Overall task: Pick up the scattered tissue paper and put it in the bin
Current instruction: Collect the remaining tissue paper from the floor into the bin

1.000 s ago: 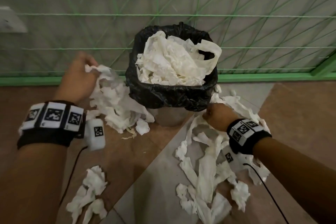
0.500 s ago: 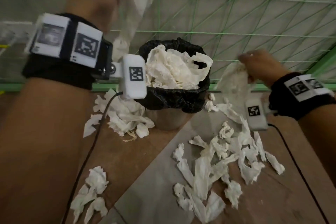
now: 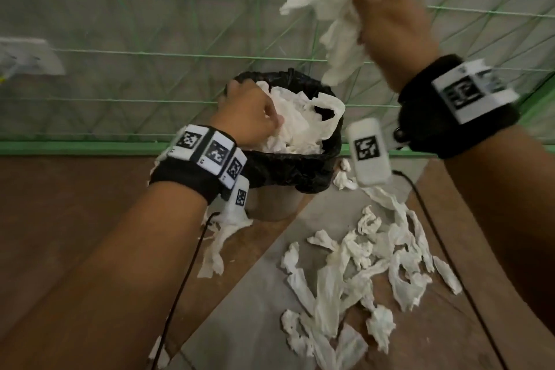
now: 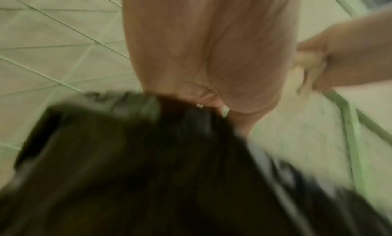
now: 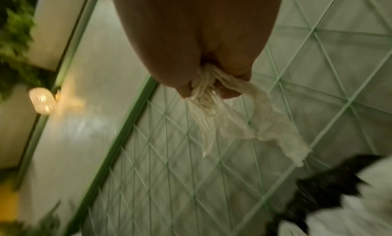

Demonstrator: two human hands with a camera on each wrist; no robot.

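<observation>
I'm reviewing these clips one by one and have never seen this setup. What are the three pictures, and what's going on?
No robot: a person wears tracking bands with one camera on the head and one on each wrist. In the head view the left hand presses into the tissue filling the black-lined bin. The right hand is raised, gripping a wad of tissue; the right wrist view shows it bunched in the fingers. More scattered tissue lies on the floor. The left wrist view is blurred.

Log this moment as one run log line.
left hand: in bin, pressing tissue | right hand: raised, gripping tissue wad | floor: scraps remain
</observation>
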